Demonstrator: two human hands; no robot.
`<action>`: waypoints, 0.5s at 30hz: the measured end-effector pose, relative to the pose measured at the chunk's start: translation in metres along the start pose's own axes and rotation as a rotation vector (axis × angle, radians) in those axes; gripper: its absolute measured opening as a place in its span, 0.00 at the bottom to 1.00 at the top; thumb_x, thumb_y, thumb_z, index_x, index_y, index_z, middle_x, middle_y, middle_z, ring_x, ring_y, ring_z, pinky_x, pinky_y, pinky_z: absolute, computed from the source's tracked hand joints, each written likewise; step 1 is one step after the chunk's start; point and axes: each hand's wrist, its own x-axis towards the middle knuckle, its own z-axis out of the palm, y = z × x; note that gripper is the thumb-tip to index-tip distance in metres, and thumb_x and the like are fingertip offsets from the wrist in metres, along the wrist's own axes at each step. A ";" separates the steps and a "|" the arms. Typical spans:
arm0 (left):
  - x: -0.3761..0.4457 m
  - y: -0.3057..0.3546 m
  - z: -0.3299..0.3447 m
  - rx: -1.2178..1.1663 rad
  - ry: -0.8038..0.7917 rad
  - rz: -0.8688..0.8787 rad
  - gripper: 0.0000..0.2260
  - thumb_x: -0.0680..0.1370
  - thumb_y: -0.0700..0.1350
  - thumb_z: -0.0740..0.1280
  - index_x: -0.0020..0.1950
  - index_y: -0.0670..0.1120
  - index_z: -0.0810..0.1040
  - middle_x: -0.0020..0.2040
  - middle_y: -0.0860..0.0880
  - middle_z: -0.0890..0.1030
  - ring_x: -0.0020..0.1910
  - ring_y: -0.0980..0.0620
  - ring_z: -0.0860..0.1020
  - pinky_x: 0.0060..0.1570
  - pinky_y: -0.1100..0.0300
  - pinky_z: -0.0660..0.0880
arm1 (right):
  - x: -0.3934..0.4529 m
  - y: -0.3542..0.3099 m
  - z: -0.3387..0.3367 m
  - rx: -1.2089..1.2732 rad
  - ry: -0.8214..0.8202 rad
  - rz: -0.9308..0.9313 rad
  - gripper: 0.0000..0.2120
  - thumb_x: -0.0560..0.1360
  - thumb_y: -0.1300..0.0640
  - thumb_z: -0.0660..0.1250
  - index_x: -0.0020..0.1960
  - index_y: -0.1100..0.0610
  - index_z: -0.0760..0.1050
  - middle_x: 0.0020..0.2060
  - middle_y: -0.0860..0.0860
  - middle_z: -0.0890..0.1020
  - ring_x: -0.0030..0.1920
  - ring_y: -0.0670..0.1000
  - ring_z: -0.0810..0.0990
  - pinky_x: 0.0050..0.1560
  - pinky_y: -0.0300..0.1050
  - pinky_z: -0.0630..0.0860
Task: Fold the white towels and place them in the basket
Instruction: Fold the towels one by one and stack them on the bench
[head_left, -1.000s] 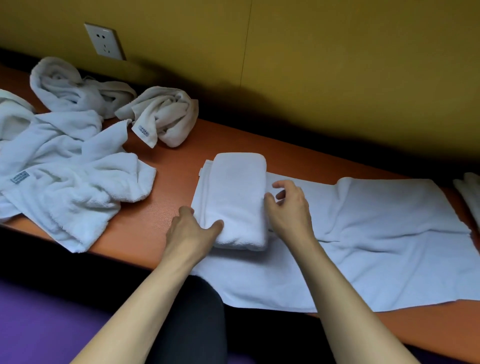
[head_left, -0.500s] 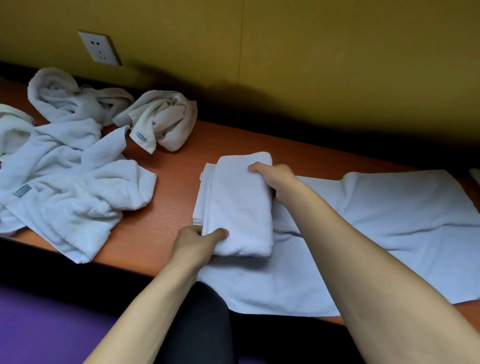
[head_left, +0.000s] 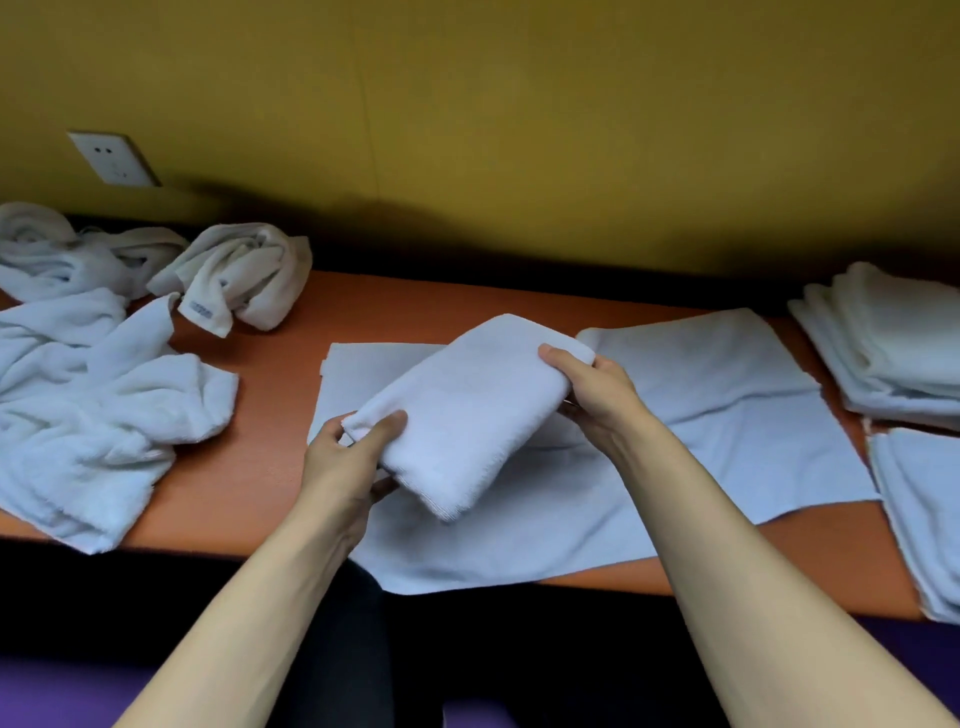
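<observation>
A folded white towel (head_left: 467, 410) is lifted off the orange table (head_left: 260, 467), tilted with its far end to the right. My left hand (head_left: 345, 457) grips its near left corner, thumb on top. My right hand (head_left: 592, 387) grips its far right end, thumb over the edge. Under it a thin white towel (head_left: 717, 415) lies spread flat on the table. No basket is in view.
Several crumpled white towels (head_left: 88, 410) lie heaped at the left, with a rolled one (head_left: 244, 275) near the wall. A stack of folded towels (head_left: 893, 343) sits at the right edge, another flat towel (head_left: 919, 509) below it. A wall socket (head_left: 111, 158) is at upper left.
Both hands took hold of the folded towel and lifted it off the flat towel, turning it to the right. The view shifted right, bringing in the folded stack.
</observation>
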 end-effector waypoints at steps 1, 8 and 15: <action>-0.006 -0.001 0.010 -0.009 -0.009 0.000 0.18 0.75 0.42 0.75 0.64 0.42 0.76 0.55 0.44 0.85 0.44 0.49 0.85 0.42 0.51 0.81 | -0.008 -0.001 -0.014 0.015 0.019 -0.010 0.18 0.73 0.55 0.77 0.59 0.59 0.79 0.53 0.55 0.86 0.52 0.53 0.85 0.39 0.42 0.81; -0.056 -0.018 0.088 0.039 -0.134 0.002 0.18 0.76 0.45 0.74 0.64 0.42 0.77 0.52 0.46 0.85 0.42 0.51 0.84 0.40 0.53 0.83 | -0.052 -0.009 -0.122 0.128 0.148 -0.057 0.18 0.73 0.56 0.76 0.60 0.62 0.79 0.54 0.57 0.85 0.48 0.53 0.85 0.38 0.42 0.81; -0.098 -0.053 0.173 0.115 -0.375 -0.046 0.14 0.77 0.35 0.68 0.63 0.42 0.76 0.52 0.45 0.83 0.44 0.48 0.82 0.40 0.55 0.78 | -0.088 -0.012 -0.235 0.226 0.331 -0.109 0.09 0.74 0.57 0.75 0.53 0.57 0.80 0.53 0.56 0.85 0.48 0.52 0.84 0.43 0.48 0.82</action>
